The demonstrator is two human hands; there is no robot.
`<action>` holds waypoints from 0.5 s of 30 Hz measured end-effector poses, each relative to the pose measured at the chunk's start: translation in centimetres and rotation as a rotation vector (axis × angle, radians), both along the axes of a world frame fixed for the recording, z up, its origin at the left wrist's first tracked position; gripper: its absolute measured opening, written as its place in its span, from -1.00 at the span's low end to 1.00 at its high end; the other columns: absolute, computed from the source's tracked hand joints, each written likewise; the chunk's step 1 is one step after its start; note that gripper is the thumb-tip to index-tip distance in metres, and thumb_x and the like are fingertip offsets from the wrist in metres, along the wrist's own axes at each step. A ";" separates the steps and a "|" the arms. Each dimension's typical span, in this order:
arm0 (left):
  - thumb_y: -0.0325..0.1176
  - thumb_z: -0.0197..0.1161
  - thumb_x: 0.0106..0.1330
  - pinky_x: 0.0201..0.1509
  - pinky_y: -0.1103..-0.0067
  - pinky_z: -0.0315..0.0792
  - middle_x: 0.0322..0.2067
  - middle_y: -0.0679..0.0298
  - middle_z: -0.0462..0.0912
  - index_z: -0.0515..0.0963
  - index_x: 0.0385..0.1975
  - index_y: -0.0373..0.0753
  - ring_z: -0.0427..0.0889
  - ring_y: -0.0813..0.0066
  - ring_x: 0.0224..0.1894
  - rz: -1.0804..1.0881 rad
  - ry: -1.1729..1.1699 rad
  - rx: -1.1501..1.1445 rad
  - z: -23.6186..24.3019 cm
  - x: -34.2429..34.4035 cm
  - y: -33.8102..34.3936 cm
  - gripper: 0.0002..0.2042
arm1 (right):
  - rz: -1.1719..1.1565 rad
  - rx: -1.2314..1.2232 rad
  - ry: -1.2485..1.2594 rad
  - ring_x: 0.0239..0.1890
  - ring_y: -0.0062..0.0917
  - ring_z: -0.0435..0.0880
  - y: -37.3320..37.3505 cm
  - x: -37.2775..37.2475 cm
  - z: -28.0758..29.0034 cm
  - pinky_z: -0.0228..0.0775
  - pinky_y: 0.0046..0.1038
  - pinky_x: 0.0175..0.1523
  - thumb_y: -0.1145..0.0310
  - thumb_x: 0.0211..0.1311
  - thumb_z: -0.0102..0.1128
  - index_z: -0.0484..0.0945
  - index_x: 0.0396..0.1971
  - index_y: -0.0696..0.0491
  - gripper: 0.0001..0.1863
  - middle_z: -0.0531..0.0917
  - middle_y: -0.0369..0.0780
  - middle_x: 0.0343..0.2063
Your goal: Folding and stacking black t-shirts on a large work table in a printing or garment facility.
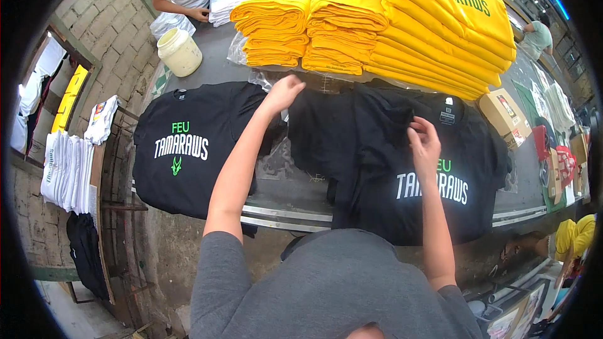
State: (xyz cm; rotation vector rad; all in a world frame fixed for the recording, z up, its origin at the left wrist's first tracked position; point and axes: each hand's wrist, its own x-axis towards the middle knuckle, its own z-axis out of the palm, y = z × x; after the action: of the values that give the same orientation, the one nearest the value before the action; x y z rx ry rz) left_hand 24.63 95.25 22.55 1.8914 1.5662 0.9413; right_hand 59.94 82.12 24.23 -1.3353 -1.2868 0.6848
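black cloth (358,125) is stretching between the two hands, partly covering a printed black shirt (477,150) that is lying on the grey table (210,66), right in front of the person. the left hand (286,94) is pinching narrowly at the cloth's upper left corner. the right hand (427,144) is curving its thumb and fingers close together by the cloth's right edge, but i am not able to tell whether they are gripping it.

the step in hand is looking like straightening or folding a layer, and it is probably calling for even, light tension from both sides, so that the fabric is not twisting or bunching. smoothing outward from the middle would be keeping creases off the green and white print. a second black shirt (213,122), spreading fairly flat to the left, is offering a fair guide.

as for containers, a pale bucket (182,56) is standing at the table's far left; what it is holding, i am not able to tell. a cardboard box (502,116) is sitting just beside the printed shirt, its contents not showing.
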 end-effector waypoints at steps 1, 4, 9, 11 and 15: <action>-0.20 0.20 0.23 -0.27 0.46 0.43 -0.41 0.16 0.61 0.49 -0.41 -0.37 0.57 0.33 -0.38 -0.095 -0.092 -0.035 2.3 2.1 -0.4 -0.71 | 0.098 -0.011 0.025 -0.36 -0.70 0.51 -0.2 -1.5 1.1 0.39 -0.66 -0.26 0.38 0.13 0.25 0.48 -0.03 0.11 -0.62 0.57 -0.25 -0.21; -0.20 0.16 0.29 -0.26 0.60 0.44 -0.35 0.25 0.59 0.48 -0.31 -0.30 0.57 0.52 -0.34 -0.272 -0.426 -0.368 10.1 9.4 -2.8 -0.75 | 0.369 -0.009 0.068 -0.03 -0.43 0.45 -1.2 -6.0 3.7 0.41 -0.53 -0.14 0.29 -0.09 0.44 0.10 0.28 0.05 -0.09 0.32 -0.11 0.13; -0.33 0.12 0.32 -0.12 0.56 0.52 -0.25 0.15 0.63 0.44 -0.18 -0.30 0.64 0.43 -0.16 -0.539 -0.713 -0.455 9.3 13.2 -3.4 -0.80 | 0.044 0.106 0.000 -0.22 -0.51 0.55 1.1 -5.8 3.0 0.39 -0.58 -0.11 0.65 -0.09 0.02 0.15 0.22 0.13 -0.28 0.54 -0.10 -0.15; -0.32 0.14 0.30 -0.10 0.55 0.50 -0.23 0.14 0.63 0.46 -0.18 -0.30 0.63 0.42 -0.14 -0.448 -0.426 -0.230 6.1 11.0 -1.3 -0.79 | -0.074 0.118 0.054 -0.03 -0.43 0.52 2.3 -2.2 0.7 0.34 -0.48 0.07 0.61 -0.07 0.05 0.17 0.19 0.19 -0.31 0.50 -0.02 -0.07; -0.28 0.27 0.12 -0.04 0.43 0.45 -0.22 0.12 0.63 0.52 -0.16 -0.22 0.62 0.29 -0.12 -0.041 0.296 -0.042 -4.2 3.3 0.8 -0.71 | -0.232 -0.218 -0.185 0.03 -0.23 0.47 2.4 2.3 -3.5 0.29 -0.35 0.14 0.41 0.01 0.12 0.05 0.27 0.16 -0.23 0.41 0.10 0.03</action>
State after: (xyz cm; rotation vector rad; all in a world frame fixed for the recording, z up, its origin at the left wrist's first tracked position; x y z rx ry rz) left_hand 27.92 96.05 18.33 2.0983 1.6898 0.6259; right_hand 62.20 84.50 20.68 -1.7298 -1.2009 0.5605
